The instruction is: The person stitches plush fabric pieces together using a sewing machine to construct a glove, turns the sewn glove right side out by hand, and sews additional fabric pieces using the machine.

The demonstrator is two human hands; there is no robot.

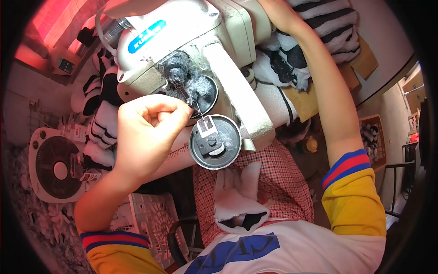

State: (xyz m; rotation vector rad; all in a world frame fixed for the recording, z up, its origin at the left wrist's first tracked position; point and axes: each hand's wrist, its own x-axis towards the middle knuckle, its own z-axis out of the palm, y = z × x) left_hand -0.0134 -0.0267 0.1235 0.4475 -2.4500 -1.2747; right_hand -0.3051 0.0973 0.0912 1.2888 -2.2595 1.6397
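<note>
Thumb and forefinger of my left hand (148, 132) are pinched together just beside the needle area of a cream sewing machine (230, 77). What they hold, if anything, is too small to make out. Two dark toothed discs sit there; the lower disc (228, 141) carries a small metal plate (207, 127), and grey fluff (200, 86) clings around the upper one. My right hand (276, 16) reaches to the far right end of the machine at the top of the view; its fingers are hidden. A pale plush piece (235, 203) with a dark opening rests on my lap.
Black-and-white striped plush pieces (331, 27) are heaped behind the machine, with more plush (102, 123) on the left. A round-grilled fan (57, 166) stands at the left. A white plastic basket (157, 219) is at lower left, a yellowish basket (378, 141) at right.
</note>
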